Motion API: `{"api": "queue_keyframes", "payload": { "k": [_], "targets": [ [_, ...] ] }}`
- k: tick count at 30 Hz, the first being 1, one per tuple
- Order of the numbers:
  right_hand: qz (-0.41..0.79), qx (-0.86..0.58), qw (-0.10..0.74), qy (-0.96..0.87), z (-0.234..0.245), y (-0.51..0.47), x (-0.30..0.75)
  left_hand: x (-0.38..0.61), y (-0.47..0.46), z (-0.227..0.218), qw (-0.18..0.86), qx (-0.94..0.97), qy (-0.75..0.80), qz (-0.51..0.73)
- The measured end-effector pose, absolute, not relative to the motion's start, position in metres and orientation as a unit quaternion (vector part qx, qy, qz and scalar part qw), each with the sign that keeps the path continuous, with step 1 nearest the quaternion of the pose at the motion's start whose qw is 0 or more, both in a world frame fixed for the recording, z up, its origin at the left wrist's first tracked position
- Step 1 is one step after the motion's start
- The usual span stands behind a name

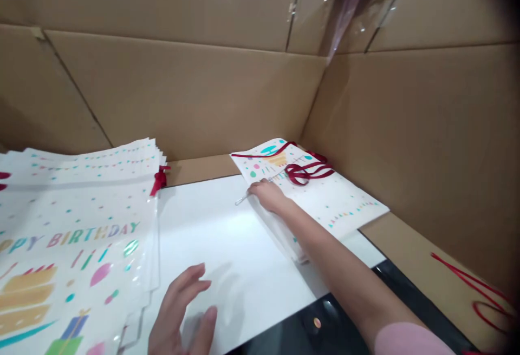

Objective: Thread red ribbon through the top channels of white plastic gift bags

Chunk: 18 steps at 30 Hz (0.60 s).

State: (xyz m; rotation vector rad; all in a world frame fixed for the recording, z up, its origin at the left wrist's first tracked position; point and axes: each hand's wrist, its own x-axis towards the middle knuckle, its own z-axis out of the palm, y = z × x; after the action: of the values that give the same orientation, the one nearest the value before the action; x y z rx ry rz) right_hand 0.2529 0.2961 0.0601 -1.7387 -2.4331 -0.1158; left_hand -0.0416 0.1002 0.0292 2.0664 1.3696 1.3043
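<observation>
Two hands at work: our right hand pinches a thin wire hook at the ribboned bag stack; our left hand, fingers spread, steadies the white board beside printed bags.

The left stack of bags reads "PPY BIRTHDAY".

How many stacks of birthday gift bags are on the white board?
2. One big stack lies at the left, beside the left hand. One smaller stack lies at the right, under the right hand.
</observation>
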Motion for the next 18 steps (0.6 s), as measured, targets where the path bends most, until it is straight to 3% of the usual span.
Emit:
{"api": "queue_keyframes", "payload": {
  "k": [6,11,14,18],
  "targets": [
    [-0.033,-0.519,0.091,-0.849,0.051,0.289,0.273,0.025,0.139,0.071,0.346,0.569,0.479,0.573],
    [-0.067,-0.516,0.207,-0.829,0.078,0.254,0.311,0.05,0.189,0.102,0.413,0.362,0.43,0.717],
    [-0.108,-0.565,0.372,-0.729,0.088,0.211,0.344,0.091,0.224,0.108,0.47,0.361,0.419,0.688],
    [-0.163,-0.552,0.666,-0.474,0.09,0.156,0.37,0.183,0.27,0.088,0.552,0.509,0.439,0.494]
  ]
}}
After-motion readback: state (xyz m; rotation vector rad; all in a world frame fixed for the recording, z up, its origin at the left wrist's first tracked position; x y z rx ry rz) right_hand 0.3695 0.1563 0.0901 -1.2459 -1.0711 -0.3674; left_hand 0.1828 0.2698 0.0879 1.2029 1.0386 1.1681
